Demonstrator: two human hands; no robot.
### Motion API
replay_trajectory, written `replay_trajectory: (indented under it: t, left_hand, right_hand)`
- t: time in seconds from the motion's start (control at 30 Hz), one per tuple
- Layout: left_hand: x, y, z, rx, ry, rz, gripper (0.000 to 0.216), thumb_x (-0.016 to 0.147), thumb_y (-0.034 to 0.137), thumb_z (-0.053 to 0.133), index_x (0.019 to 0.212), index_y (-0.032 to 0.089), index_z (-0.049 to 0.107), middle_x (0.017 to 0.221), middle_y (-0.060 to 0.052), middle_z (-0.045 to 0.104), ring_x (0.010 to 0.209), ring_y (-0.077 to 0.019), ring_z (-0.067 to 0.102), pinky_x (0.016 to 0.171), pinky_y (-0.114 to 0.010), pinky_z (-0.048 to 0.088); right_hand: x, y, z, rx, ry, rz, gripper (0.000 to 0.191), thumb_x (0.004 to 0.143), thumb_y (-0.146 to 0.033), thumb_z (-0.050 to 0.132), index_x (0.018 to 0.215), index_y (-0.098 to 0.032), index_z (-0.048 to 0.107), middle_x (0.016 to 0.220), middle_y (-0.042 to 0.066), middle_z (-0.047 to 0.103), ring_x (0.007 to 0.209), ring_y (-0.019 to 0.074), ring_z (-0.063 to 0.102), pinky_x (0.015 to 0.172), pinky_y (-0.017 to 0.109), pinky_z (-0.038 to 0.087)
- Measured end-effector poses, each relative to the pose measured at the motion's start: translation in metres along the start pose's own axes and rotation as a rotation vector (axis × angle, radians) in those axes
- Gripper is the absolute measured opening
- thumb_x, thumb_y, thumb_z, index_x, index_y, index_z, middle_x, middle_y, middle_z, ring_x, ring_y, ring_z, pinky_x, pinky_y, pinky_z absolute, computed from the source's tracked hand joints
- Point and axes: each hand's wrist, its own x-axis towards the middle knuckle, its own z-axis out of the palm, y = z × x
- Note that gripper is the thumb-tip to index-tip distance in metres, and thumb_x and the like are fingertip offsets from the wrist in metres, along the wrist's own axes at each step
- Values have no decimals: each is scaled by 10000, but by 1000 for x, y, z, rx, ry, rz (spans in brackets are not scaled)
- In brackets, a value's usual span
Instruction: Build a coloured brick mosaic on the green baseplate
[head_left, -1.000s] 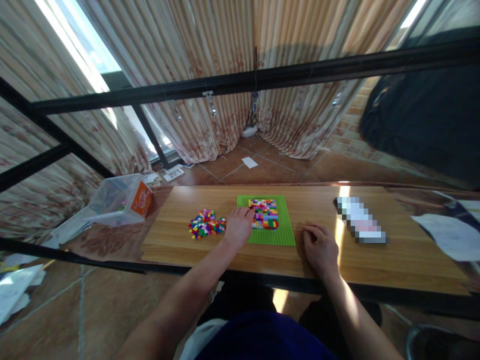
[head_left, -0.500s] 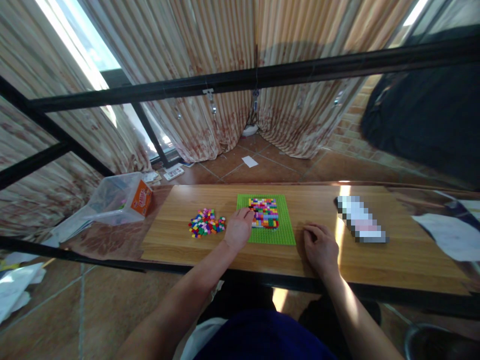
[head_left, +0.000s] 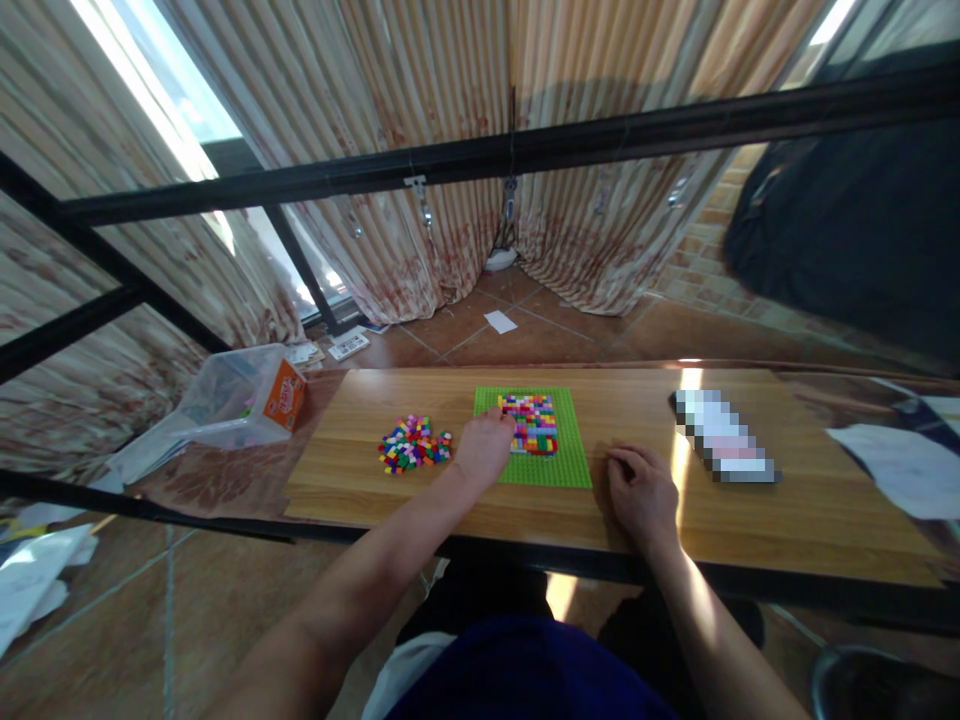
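Observation:
A green baseplate [head_left: 571, 445] lies flat on the wooden table [head_left: 787, 520]. A patch of small multicoloured bricks [head_left: 535, 424] covers its far middle. My left hand [head_left: 484, 452] rests on the plate's left part, its curled fingers against the left edge of the brick patch; whether a brick is under the fingertips is hidden. A loose pile of coloured bricks [head_left: 413, 446] sits just left of that hand. My right hand [head_left: 641, 495] lies on the table just right of the plate, fingers curled, holding nothing.
A clear plastic box with an orange label [head_left: 244, 400] lies tilted at the table's left end. A blurred flat object [head_left: 724, 437] and papers [head_left: 892, 455] lie to the right. A black frame bar [head_left: 525, 150] crosses overhead. Curtains and tiled floor lie beyond.
My left hand has shifted slightly right, farther onto the edge of the brick patch. My right hand has stayed where it was.

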Motion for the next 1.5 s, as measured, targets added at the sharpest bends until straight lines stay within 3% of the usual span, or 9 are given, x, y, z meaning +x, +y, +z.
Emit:
replay_trajectory:
  t: [0.33, 0.57, 0.77, 1.0, 1.23, 1.5]
  left_hand:
    - [6, -7, -4, -115, 13, -72, 237, 895, 97, 490, 979, 162, 703, 949, -116, 725, 802, -236, 692, 725, -330, 527]
    - [2, -10, -5, -140, 21, -28, 243, 928, 126, 472, 892, 171, 708, 904, -94, 704, 788, -209, 679, 734, -308, 523]
    - [-1, -8, 0, -73, 15, -21, 294, 959, 145, 426, 973, 165, 718, 977, -105, 697, 817, -217, 681, 722, -312, 524]
    - [3, -13, 4, -165, 41, -14, 243, 943, 159, 492, 942, 176, 735, 974, -90, 695, 852, -200, 676, 775, -303, 532]
    - [5, -13, 4, -114, -4, 43, 243, 938, 133, 484, 927, 163, 725, 975, -95, 696, 876, -207, 682, 791, -301, 536]
    - [-2, -16, 14, -120, 75, -4, 257, 999, 195, 446, 1004, 186, 703, 1032, -86, 688, 906, -205, 665, 779, -299, 516]
  right_hand:
    - [0, 2, 1, 3, -17, 17, 295, 886, -349, 497, 894, -181, 740, 1035, 125, 711, 995, 257, 625, 920, 428, 507]
    - [0, 2, 2, 12, -7, 20, 282, 878, -348, 504, 883, -189, 737, 1024, 117, 711, 991, 255, 618, 923, 433, 505]
    - [0, 2, 2, 8, 5, 16, 276, 871, -339, 504, 877, -191, 738, 1024, 119, 710, 997, 256, 620, 930, 438, 507]
    - [0, 2, 2, 12, 6, 23, 276, 873, -342, 502, 866, -201, 740, 1020, 113, 709, 985, 254, 618, 921, 436, 506]
    - [0, 2, 2, 13, -8, 18, 287, 881, -344, 504, 888, -184, 742, 1031, 124, 710, 996, 254, 618, 931, 431, 503]
    - [0, 1, 1, 17, -3, -9, 284, 893, -348, 500, 884, -196, 740, 998, 114, 710, 969, 251, 620, 900, 426, 512]
